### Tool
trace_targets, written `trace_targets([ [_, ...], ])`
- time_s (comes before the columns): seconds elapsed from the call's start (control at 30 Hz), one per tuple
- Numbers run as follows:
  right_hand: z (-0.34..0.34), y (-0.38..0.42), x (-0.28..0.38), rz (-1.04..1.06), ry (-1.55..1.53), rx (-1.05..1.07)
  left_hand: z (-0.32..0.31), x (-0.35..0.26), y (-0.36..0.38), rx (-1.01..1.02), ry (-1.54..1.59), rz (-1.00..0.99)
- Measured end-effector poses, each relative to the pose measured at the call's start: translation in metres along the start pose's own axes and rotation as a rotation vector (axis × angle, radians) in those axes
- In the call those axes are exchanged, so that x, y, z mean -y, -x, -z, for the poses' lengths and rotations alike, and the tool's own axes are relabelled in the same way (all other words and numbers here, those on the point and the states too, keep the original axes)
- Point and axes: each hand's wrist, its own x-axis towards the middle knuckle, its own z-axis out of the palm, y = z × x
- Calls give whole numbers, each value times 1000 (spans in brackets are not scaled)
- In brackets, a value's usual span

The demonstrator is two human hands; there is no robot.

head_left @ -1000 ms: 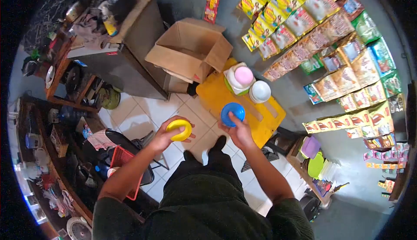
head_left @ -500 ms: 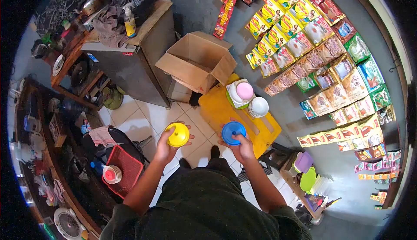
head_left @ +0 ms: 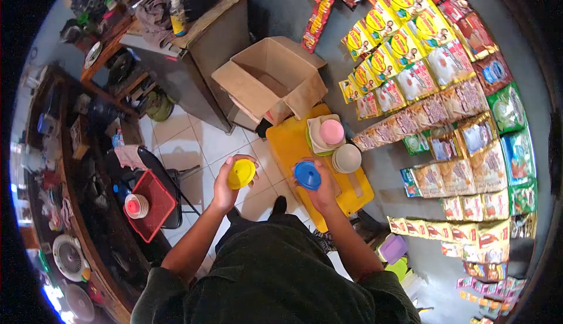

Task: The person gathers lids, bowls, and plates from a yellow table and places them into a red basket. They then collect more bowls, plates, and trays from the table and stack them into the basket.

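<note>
My left hand (head_left: 224, 190) is closed round the side of a round yellow plastic lid (head_left: 242, 174), with the thumb along its left edge. A matching blue plastic lid (head_left: 308, 175) is in my right hand (head_left: 323, 193), its small centre mark facing up. Both lids are held apart at about the same height in front of my body. Beyond the blue one, a pink-topped stack (head_left: 332, 131) and a stack of white bowls (head_left: 347, 158) stand on a yellow table (head_left: 281, 142).
An open cardboard box (head_left: 267, 77) is at the far end of the yellow table. To the left, a red tray (head_left: 159, 206) with stacked bowls (head_left: 136, 205) rests on a black chair (head_left: 171, 212). Strips of sachets (head_left: 446, 112) hang on the right wall.
My view has shifted, so the wall sachets look larger. My right thumb has moved from the blue lid's middle toward its edge, and both lids stay in my hands.
</note>
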Motion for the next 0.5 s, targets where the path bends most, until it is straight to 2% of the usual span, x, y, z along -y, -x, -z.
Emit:
trace_targets([
  [0.17, 0, -22, -3, -51, 208, 78, 7, 2, 25, -139, 32, -91],
  [0.37, -61, -55, -22, -148, 261, 326, 37, -11, 76, -381, -10, -233],
  [0.5, -125, -63, -49, -126, 354, 522, 70, -17, 124, -529, -2, -314],
])
